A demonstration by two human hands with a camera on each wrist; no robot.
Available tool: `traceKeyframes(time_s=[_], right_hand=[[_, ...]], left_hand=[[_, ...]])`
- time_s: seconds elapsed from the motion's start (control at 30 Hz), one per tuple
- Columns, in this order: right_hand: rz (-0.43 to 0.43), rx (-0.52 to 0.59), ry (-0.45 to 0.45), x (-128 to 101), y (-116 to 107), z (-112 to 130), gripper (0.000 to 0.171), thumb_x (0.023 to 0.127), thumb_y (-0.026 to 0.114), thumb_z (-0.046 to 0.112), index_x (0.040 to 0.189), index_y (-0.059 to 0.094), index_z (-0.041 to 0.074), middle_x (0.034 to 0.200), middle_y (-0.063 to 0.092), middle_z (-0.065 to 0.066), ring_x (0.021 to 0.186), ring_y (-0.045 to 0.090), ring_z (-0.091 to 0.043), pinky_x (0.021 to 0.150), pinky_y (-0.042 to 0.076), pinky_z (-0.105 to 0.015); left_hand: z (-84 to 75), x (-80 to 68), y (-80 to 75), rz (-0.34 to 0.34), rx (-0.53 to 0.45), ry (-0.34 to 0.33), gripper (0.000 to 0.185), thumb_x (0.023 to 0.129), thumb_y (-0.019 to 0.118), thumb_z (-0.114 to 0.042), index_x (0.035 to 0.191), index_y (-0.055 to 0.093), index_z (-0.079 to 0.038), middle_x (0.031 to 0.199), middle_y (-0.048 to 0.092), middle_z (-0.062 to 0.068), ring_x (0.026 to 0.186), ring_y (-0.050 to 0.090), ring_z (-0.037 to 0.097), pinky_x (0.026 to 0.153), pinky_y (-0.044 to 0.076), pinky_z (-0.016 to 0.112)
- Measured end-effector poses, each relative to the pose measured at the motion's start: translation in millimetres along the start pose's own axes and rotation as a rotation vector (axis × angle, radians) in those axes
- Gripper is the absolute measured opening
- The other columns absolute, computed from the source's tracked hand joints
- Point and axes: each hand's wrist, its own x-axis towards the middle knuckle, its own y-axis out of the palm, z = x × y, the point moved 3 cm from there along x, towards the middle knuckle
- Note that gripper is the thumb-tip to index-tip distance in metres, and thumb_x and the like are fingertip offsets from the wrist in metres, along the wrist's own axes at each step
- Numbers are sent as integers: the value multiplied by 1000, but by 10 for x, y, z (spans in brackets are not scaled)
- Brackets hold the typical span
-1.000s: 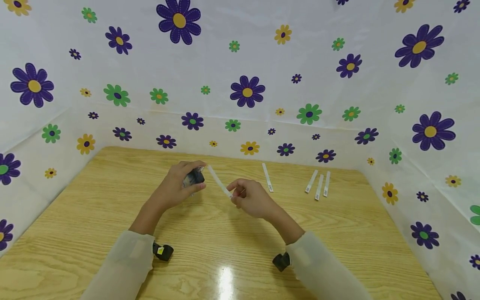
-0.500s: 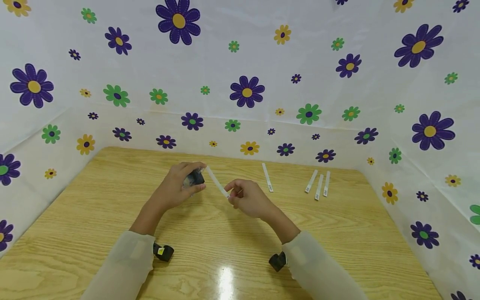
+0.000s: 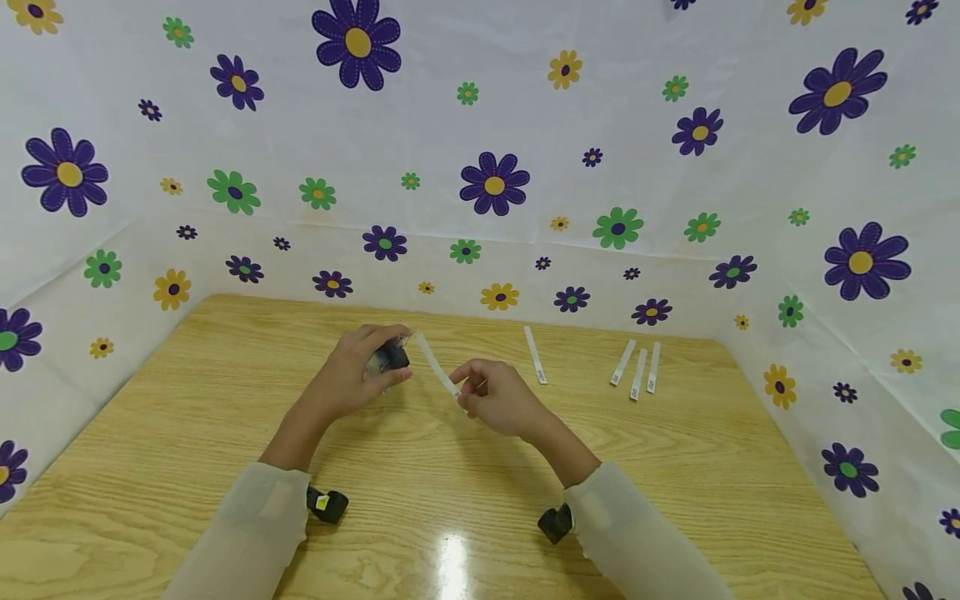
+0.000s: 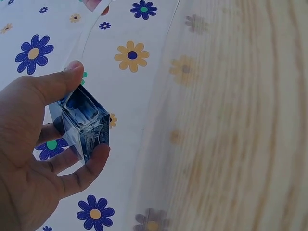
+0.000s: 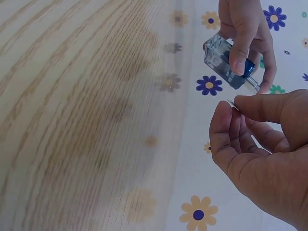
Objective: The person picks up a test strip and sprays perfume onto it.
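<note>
My left hand [image 3: 348, 371] grips a dark blue glass perfume bottle [image 5: 226, 62], its fingers and thumb around the sides. The bottle is tilted, and in the right wrist view its silver spray nozzle [image 5: 253, 83] sticks out beside a fingertip of that hand. With thumb and fingers, my right hand [image 3: 506, 400] pinches the lower end of a white paper test strip [image 3: 436, 363]. The strip bows slightly, its far end close in front of the nozzle side of the bottle. In the right wrist view the strip shows only as a thin edge.
One printed white strip [image 3: 535, 355] lies on the wooden table [image 3: 450, 483] beyond my right hand. Farther right lie several more strips, the middle one [image 3: 638, 375] nearest me. A white flower-printed sheet [image 3: 420, 125] stands around the back and sides.
The right hand with the strip shifted slightly left early on, and the strip's far end moved a little. The left hand and perfume bottle have stayed nearly in place.
</note>
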Motion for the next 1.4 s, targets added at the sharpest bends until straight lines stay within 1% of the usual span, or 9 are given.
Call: traceKeyframes(time_s=[0.23,0.43,0.6,0.67,0.97,1.07,1.27,1.4], right_hand=[[-1,-8,0,0,0,-17,20,99,58,-4,118,65,-2,90,62,-11,77,65,-23,67,56,-29],[-11,-10,15,4,4,-18,19,99,59,-3,118,66,-1,90,62,-10,77,65,-20,67,56,-29],[-19,-8,24,2,2,-21,20,100,59,-3,118,66,0,90,62,-9,77,64,-19,67,56,-30],[-19,-9,13,2,2,-16,20,99,59,-4,118,66,-1,90,62,-9,76,64,-19,67,56,-30],[-19,-18,6,8,-3,-10,20,100,59,-3,118,66,0,90,61,-9,77,64,-18,68,57,-30],[-24,-16,13,7,-4,-22,20,100,60,-3,118,66,0,90,61,-10,77,65,-19,69,57,-33],[-33,4,39,11,-19,-55,21,100,60,-3,119,65,-1,92,61,-12,81,66,-25,77,59,-47],[-41,12,43,16,-42,-90,21,100,60,-3,120,65,-1,93,61,-12,82,65,-22,80,59,-48]], left_hand=[[-9,-8,-6,-23,1,6,56,94,77,-36,144,56,-26,146,54,13,132,47,45,102,41,67],[-25,-4,-7,-39,-6,24,56,94,76,-36,145,56,-24,146,55,12,133,47,44,103,41,66],[-14,0,12,-37,-9,56,55,94,77,-33,143,57,-19,144,57,13,132,50,41,103,42,64],[-9,1,21,-33,-17,69,55,94,77,-32,143,58,-17,143,58,13,132,51,40,103,43,63],[-13,2,9,-32,-30,51,55,95,76,-33,144,57,-18,144,56,13,133,50,40,102,45,63],[-20,4,-6,-28,-30,42,55,95,76,-33,144,57,-19,145,56,13,133,49,40,103,44,63],[-28,9,-38,-19,-27,30,54,95,76,-35,144,57,-21,145,55,13,134,48,41,104,43,64],[-28,3,-61,-20,-36,30,54,95,76,-35,144,57,-23,146,55,12,135,47,41,104,42,64]])
